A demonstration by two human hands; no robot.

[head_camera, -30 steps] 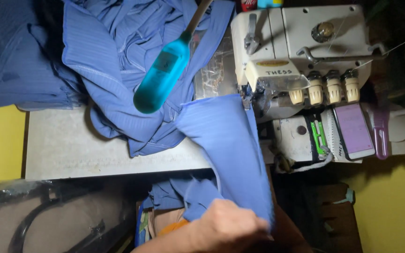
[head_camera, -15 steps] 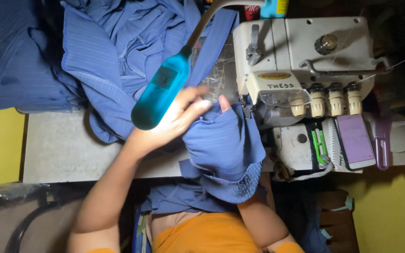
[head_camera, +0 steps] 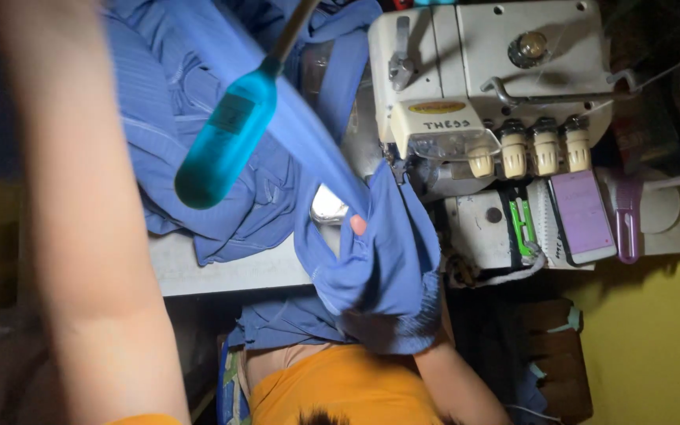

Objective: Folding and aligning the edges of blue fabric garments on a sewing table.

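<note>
Down near the front edge of the counter, the right hand is almost wholly wrapped in a fold of blue fabric; only one fingertip shows, pressed against the cloth, so its grip is closed on the fabric. That piece hangs over the counter edge, just in front of the cream overlock sewing machine. The left forearm rises blurred along the left side, its hand out of view, so I cannot tell how its grip stands. A teal lamp head hangs over a heap of blue garments. A phone lies right of the machine.
</note>
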